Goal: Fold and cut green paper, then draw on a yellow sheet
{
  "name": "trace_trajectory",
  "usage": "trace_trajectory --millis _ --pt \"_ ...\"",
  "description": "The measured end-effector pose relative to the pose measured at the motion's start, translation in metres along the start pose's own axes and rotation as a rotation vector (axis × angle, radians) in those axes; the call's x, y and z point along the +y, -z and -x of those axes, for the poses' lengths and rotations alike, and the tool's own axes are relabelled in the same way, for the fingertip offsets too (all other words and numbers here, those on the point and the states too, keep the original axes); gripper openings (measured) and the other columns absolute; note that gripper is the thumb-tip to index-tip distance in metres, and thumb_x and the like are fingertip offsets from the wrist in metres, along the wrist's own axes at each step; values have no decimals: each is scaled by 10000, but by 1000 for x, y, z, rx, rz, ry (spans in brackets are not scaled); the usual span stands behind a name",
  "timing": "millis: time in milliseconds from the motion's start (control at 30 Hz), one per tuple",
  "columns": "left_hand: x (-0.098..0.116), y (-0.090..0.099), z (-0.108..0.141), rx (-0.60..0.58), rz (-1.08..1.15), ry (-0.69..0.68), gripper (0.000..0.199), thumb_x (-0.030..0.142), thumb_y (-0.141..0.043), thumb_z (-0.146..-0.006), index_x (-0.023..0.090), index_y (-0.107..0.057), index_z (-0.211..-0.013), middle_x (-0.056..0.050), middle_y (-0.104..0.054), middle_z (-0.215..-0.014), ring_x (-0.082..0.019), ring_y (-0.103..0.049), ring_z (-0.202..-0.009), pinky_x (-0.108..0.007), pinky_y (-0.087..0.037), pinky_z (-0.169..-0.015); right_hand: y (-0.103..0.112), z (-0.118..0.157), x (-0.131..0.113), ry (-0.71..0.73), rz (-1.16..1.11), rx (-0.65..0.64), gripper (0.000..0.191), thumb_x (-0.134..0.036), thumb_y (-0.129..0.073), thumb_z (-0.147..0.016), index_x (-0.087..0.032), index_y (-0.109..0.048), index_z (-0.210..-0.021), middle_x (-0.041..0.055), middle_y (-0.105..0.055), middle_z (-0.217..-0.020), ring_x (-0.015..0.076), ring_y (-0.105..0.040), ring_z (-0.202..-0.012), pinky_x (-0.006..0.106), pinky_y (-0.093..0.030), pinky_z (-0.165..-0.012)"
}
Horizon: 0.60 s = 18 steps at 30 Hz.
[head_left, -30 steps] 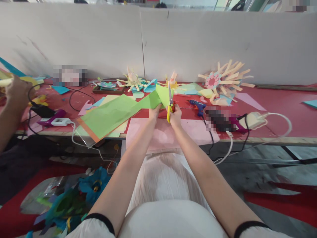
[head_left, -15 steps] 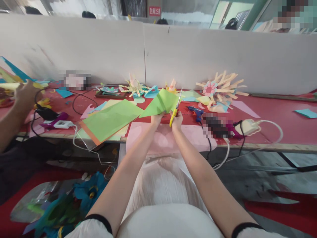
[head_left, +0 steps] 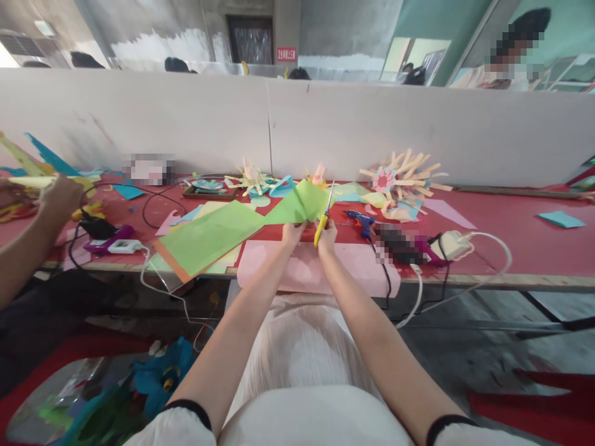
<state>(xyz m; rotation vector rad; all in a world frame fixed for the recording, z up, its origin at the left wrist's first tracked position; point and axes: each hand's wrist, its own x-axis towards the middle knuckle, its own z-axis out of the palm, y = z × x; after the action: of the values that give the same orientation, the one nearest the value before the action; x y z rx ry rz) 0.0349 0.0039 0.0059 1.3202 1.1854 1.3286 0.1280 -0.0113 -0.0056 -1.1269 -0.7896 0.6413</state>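
Observation:
A folded sheet of green paper is raised over the red table, its near edge pinched in my left hand. My right hand is closed round yellow-handled scissors, whose blades point up and away by the paper's right end. To the left, a larger green sheet lies over an orange one. Below my wrists, pink paper hangs over the table's front edge.
A blue glue gun and purple power strips with loose cords lie right and left of me. Paper flowers stand at the back before a white partition. On the left, a co-worker's hand holds paper.
The camera view has tilted up, so the table sits lower in the picture. Both hands keep their hold on the green paper and the scissors. The co-worker's arm has shifted slightly.

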Motion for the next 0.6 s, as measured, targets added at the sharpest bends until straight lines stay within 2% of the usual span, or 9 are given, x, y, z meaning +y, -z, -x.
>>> trace_trajectory --millis 200,333,467,600 --pt "25 0 -13 94 -96 -38 103 159 -587 -691 160 -595 -588 -64 -689 -646 -200 -662 -672 -315 -501 -721 -17 -10 -9 -38 23 50 257 -317 -599 -621 -209 -366 -620 -78 -396 -555 88 -395 -532 237 -367 -531" --pt "40 2 -18 133 -109 -61 59 164 -534 -718 164 -567 -669 -59 -686 -713 -171 -647 -616 -273 -491 -622 -23 -14 -24 32 -17 63 262 -328 -597 -632 -207 -365 -639 -77 -400 -580 77 -382 -541 228 -364 -537" --pt "50 10 -19 156 -178 -121 113 213 -514 -734 176 -531 -629 -52 -676 -714 -155 -631 -634 -246 -464 -620 -20 -11 -40 49 -33 14 298 -367 -610 -633 -212 -356 -627 -81 -376 -554 75 -369 -527 220 -349 -515" --pt "67 20 -17 232 -329 -200 172 229 -491 -734 191 -508 -567 -32 -649 -634 -152 -603 -639 -234 -429 -637 -17 1 -49 -70 -7 -66 337 -446 -606 -641 -211 -366 -616 -75 -392 -532 78 -373 -499 228 -329 -491"
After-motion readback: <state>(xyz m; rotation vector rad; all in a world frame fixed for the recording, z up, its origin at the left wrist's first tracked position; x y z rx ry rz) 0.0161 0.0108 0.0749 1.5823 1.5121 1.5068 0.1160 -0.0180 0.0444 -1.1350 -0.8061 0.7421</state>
